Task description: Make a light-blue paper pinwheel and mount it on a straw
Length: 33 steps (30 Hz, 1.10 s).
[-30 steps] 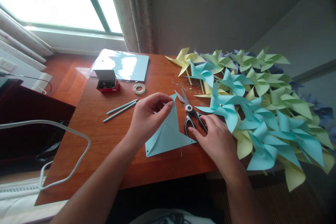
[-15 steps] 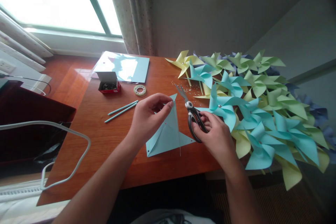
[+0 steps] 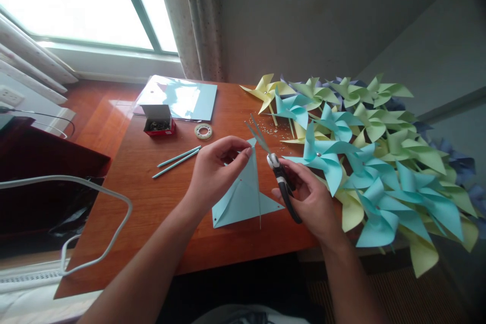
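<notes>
My left hand (image 3: 222, 164) pinches a light blue paper sheet (image 3: 241, 195) near its upper corner, thumb against fingertips. Slits run through the sheet, and small dark holes mark some of its corners. A thin strip along its right side hangs toward the table's front edge. Scissors (image 3: 279, 172) with black and white handles are in my right hand (image 3: 309, 197), blades parted and pointing up and left. The blade tips are just right of the sheet's upper corner; whether they touch it I cannot tell.
Finished paper pinwheels (image 3: 374, 162) in blue, green and yellow cover the right side. Tiny beads (image 3: 276, 131) lie scattered behind the scissors. On the left are a small open red box (image 3: 163, 130), a tape roll (image 3: 203, 131), two blue sticks (image 3: 176, 162) and a white cable (image 3: 121, 197).
The scissors' blades have opened, and their tips have swung left toward the sheet's upper corner. My right hand has turned with the handles. The left hand keeps its pinch.
</notes>
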{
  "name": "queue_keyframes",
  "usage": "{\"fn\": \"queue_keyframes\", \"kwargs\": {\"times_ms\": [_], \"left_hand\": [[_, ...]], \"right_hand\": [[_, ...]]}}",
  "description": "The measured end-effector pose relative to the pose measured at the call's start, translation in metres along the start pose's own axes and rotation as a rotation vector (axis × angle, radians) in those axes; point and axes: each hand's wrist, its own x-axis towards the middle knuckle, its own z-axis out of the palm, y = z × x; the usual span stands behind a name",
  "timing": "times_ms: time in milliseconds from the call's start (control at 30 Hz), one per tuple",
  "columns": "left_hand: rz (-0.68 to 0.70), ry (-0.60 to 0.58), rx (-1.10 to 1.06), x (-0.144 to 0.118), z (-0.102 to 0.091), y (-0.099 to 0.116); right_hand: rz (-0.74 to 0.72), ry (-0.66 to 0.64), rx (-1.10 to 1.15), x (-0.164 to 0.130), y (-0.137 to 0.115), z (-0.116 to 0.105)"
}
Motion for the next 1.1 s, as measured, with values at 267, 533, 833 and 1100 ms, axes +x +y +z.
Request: {"fn": "queue_keyframes", "kwargs": {"times_ms": [267,533,833,1100], "left_hand": [[-0.002,-0.053,-0.038,-0.0009,-0.0019,0.0011],[0.002,-0.069,-0.025,-0.0011,-0.0013,0.0010],[0.012,-0.071,-0.003,-0.0007,-0.0006,0.0011],[0.024,-0.079,0.003,-0.0003,-0.0005,0.0009]], "right_hand": [[-0.102,0.018,-0.169,0.0007,-0.0003,-0.0010],[-0.143,0.024,-0.270,0.0009,-0.0035,-0.0039],[-0.152,0.015,-0.294,0.0019,-0.0042,-0.0075],[-0.172,0.020,-0.323,0.0014,-0.0034,-0.0080]]}}
